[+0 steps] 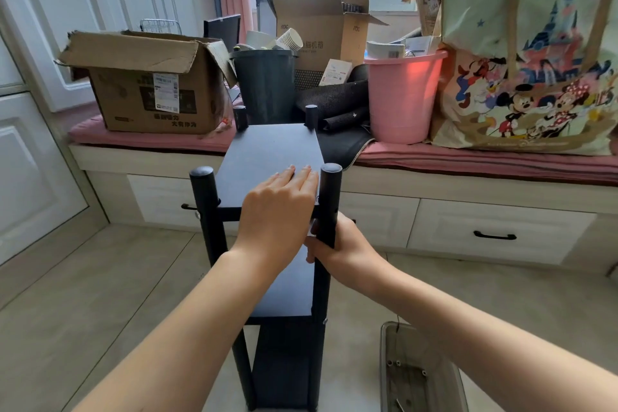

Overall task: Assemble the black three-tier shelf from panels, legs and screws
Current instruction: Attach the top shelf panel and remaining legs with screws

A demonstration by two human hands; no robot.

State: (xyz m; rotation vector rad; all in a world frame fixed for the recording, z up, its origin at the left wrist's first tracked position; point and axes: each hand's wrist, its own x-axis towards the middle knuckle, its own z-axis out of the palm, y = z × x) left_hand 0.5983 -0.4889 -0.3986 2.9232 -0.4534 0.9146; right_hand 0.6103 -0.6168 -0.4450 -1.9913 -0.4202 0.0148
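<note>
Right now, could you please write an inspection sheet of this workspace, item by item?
Surface: tiled floor, shelf stands on it.
Job's things: black shelf upright, three panels between four legs; metal tray holds small screws.
Clutter: cardboard box, dark bin, pink bucket, cartoon bag on the window seat.
Hands: left hand flat on top panel; right hand grips the near right leg.
Cables: nothing seen.
Surroundings: window, drawers, white doors.

matt blk shelf panel (271, 150), cardboard box (150, 84)

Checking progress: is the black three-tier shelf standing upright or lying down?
Upright: the black three-tier shelf stands on the floor, legs vertical, panels level.
</note>
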